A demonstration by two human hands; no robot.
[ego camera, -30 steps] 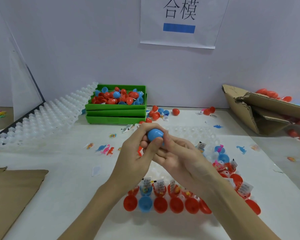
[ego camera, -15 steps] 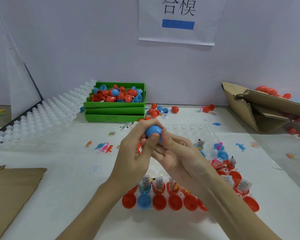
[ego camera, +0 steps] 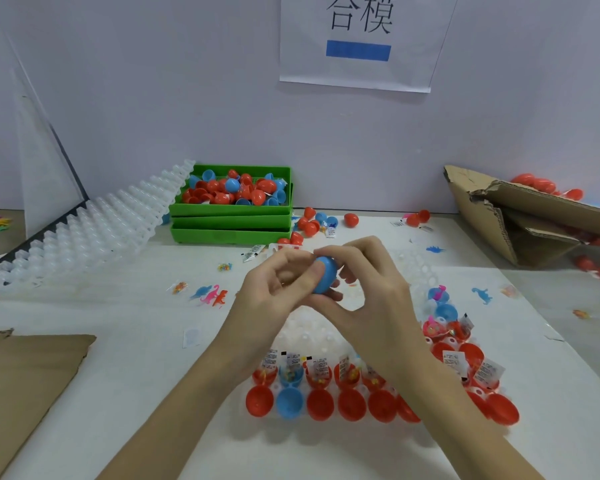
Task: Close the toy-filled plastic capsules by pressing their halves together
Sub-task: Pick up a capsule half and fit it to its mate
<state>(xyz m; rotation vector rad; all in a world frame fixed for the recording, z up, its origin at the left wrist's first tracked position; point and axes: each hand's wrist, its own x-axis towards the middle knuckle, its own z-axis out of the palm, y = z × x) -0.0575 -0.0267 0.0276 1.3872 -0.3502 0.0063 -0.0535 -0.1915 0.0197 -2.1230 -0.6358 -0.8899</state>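
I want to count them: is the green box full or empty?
Full: the green box is heaped with red and blue capsule pieces.

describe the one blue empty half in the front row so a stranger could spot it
Start at the clear tray on the table below the hands. Its nearest row holds open capsule halves facing up. The blue half, second from the left, is the only blue one among red.
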